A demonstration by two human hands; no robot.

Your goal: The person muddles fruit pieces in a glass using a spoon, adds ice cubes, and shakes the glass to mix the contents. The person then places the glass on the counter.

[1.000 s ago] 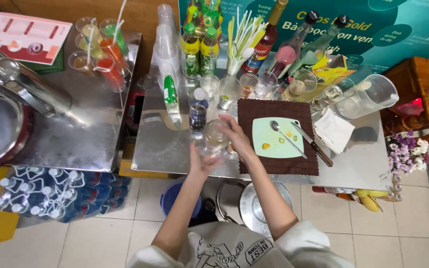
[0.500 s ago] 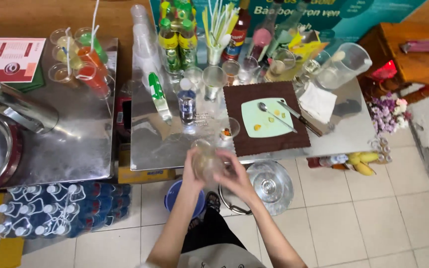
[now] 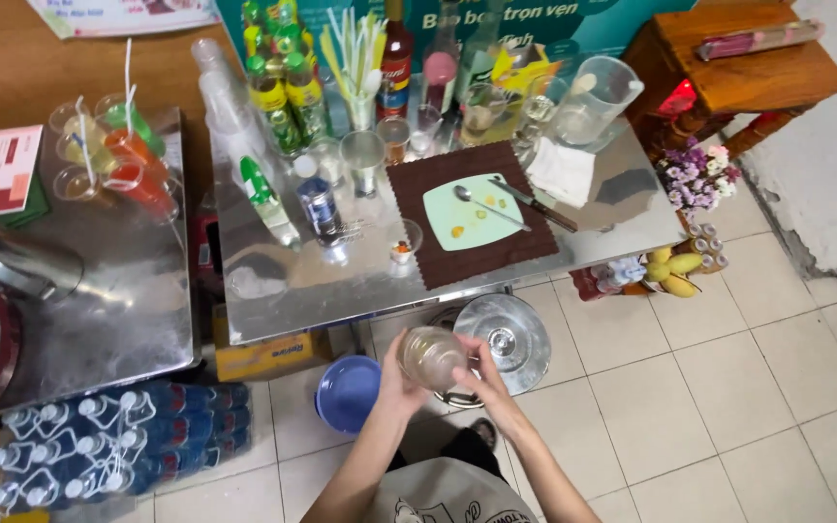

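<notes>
Clear cup (image 3: 430, 356) is clamped between left hand (image 3: 394, 373) and right hand (image 3: 477, 373), off the steel table (image 3: 341, 291). Held over tiled floor (image 3: 690, 387), it could be dropped if either palm's grip is loosened

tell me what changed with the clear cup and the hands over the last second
Both hands, left hand and right hand, drew the clear round plastic cup back from above the shiny steel table toward the body, so it now sits over the tiled floor. The grip stayed two-handed. The pale green cutting board and metal spoon did not move.
</notes>
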